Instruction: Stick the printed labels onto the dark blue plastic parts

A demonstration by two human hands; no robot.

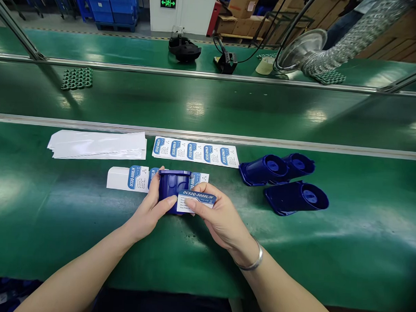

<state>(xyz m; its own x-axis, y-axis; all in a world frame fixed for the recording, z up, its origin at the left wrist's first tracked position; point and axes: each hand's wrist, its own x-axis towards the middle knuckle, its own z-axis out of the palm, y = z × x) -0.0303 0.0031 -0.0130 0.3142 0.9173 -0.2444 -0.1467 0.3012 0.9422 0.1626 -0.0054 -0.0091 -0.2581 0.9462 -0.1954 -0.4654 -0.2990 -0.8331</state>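
My left hand grips a dark blue plastic housing by its left side, thumb on its front. Between thumb and fingers, my right hand pinches a blue and white label printed "DC52Q-5000L/H". The label lies over the lower right of the housing; whether it is stuck there I cannot tell. Behind the hands is a partly used label strip, its middle hidden by the housing. Farther back lies a full label sheet. Several more blue housings lie to the right on the green bench.
A stack of white paper strips lies at the back left. A metal rail runs across behind the sheets. Beyond it are a green mesh piece, a black device and a flexible silver duct.
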